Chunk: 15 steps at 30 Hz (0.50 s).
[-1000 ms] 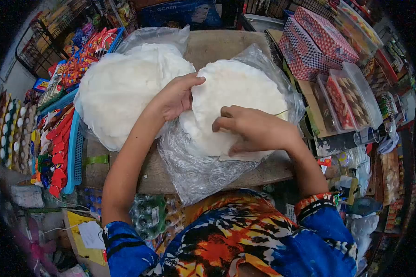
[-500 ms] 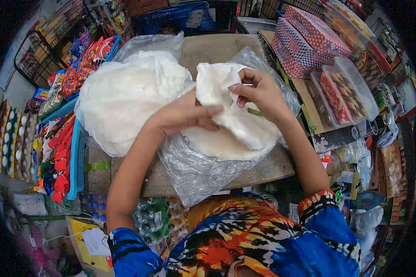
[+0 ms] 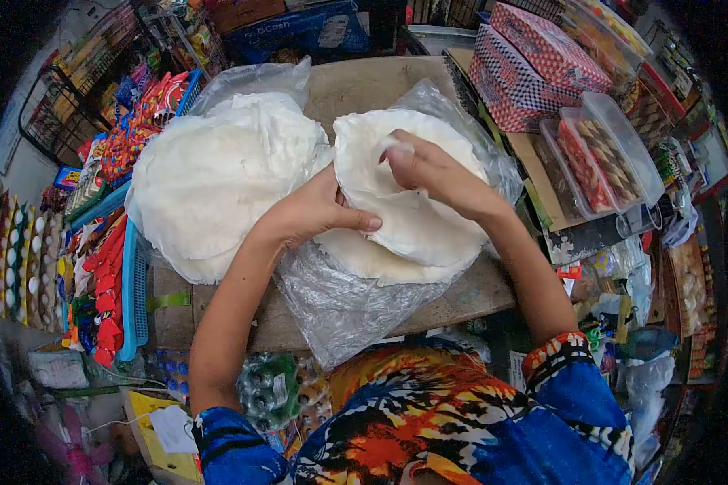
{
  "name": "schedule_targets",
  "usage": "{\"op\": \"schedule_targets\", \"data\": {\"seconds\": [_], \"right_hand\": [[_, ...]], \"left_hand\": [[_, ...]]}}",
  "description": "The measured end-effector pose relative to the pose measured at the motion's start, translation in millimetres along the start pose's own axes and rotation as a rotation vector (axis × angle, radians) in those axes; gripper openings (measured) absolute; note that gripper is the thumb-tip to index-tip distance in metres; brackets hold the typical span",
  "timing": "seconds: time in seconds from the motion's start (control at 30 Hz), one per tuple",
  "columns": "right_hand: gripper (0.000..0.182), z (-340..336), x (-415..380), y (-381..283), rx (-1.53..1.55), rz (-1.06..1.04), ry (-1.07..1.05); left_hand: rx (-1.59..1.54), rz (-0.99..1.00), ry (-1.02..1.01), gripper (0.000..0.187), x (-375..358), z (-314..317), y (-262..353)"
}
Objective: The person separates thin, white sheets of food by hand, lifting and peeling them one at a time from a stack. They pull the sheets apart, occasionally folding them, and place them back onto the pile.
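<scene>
My left hand (image 3: 328,210) grips the near left edge of a thin, round white wrapper sheet (image 3: 429,218), with the thumb on top and the other fingers hidden underneath. Over the same sheet, my right hand (image 3: 429,170) is closed, its fingers curled; a small blurred white bit shows at the fingertips, and I cannot make out what it is. More pale sheets (image 3: 364,260) lie below, on a crumpled clear plastic bag (image 3: 340,303). To the left, a larger pile of round white sheets (image 3: 218,182) rests on clear plastic.
The wooden table (image 3: 356,85) carries both piles. Blue baskets of snack packs (image 3: 137,283) and egg trays (image 3: 32,259) stand at left. On the right are checkered boxes (image 3: 534,73) and a clear plastic container (image 3: 615,153). Bottles (image 3: 267,388) sit below the table's near edge.
The sheet that was folded up between my hands now lies spread flatter over the right pile. My right hand has shifted left; my left thumb has come down onto the sheet's edge.
</scene>
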State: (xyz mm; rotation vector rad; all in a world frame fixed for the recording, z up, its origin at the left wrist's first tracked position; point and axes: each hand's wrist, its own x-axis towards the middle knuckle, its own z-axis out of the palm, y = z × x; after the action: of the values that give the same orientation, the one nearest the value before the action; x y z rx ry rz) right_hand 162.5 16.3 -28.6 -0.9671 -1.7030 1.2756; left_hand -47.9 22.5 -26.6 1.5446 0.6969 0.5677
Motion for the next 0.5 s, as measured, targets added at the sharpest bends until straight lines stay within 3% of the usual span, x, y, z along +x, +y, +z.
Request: {"op": "schedule_targets", "data": {"seconds": [0.03,0.07,0.17,0.27,0.3,0.33,0.43,0.5], "right_hand": [[0.036,5,-2,-3,-0.201,-0.204,-0.024],[0.04,5,-11,-18,-0.41,-0.096,-0.063],[0.037,7,-9,-22,-0.558,-0.028,-0.187],[0.03,-4,-3,3,-0.537,-0.24,0.065],[0.03,-17,1,14,-0.588,-0.201,0.272],[0.04,-43,7,24,-0.566,-0.1,0.405],[0.041,-75,5,25,-0.483,0.033,0.529],[0.039,-85,5,42,-0.67,0.132,0.462]], "left_hand": [[0.004,-0.01,0.018,0.073,0,0,0],[0.003,-0.01,0.017,0.073,0,-1,-1],[-0.081,-0.105,-0.001,0.06,-1,-7,-5],[0.032,-0.159,0.097,0.052,-1,-5,-3],[0.03,-0.155,0.1,0.05,-3,-1,3],[0.027,-0.149,0.102,0.049,-4,1,7],[0.053,-0.185,0.076,0.05,-3,2,6],[0.069,-0.204,0.027,0.052,0,-5,-6]]}}
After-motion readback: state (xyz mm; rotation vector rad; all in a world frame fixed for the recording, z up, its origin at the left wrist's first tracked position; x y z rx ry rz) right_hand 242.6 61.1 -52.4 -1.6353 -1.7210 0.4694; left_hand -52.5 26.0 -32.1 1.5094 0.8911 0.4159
